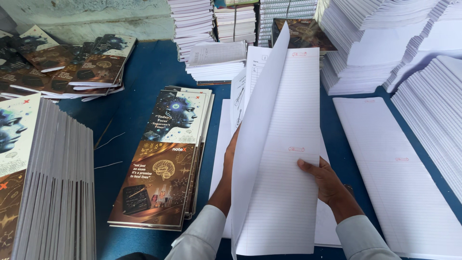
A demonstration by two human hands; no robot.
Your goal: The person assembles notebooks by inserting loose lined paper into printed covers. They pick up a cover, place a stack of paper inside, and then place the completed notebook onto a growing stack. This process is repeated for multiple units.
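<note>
I hold a long bundle of white ruled sheets (pixel 284 144) upright over the blue table (pixel 144 86), folded lengthwise like an open book. My left hand (pixel 230 159) is behind the left flap, mostly hidden, gripping its edge. My right hand (pixel 323 179) presses flat on the right half, thumb on the lined face. Under the bundle lies another white sheet (pixel 219 144) flat on the table.
A stack of printed glossy covers (pixel 166 159) lies left of my hands. Finished notebooks stand at the left edge (pixel 48 192), more covers at far left (pixel 72 67). Ruled sheets (pixel 390 168) lie to the right; tall paper stacks (pixel 375 43) line the back and right.
</note>
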